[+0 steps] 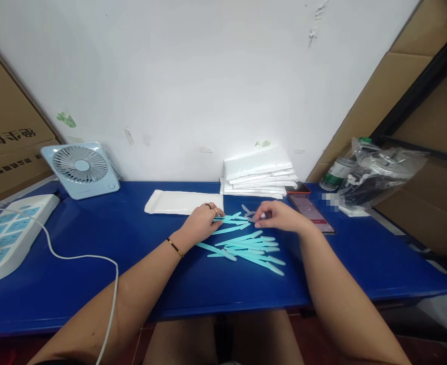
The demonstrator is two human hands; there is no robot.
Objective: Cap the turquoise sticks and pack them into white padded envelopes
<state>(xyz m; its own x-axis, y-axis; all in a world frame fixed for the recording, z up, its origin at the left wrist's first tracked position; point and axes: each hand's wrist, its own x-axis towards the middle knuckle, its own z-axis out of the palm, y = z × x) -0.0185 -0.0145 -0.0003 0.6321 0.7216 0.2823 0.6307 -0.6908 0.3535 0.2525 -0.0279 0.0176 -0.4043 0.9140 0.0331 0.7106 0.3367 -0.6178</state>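
Note:
Several turquoise eyebrow razors with slim handles and paler, whitish ends lie in a loose fan on the blue table. My left hand, wearing a ring and a bracelet, is closed over the handle ends of a smaller group of turquoise razors behind that pile. Just right of this group, my right hand has its thumb and fingers pinched together beside some translucent pieces. What sits between its fingertips is too small to make out.
Behind my left hand lies a flat white padded mailer. A stack of white mailers leans near the wall. A phone, bottle and plastic bag stand right; a fan, power strip and white cable left.

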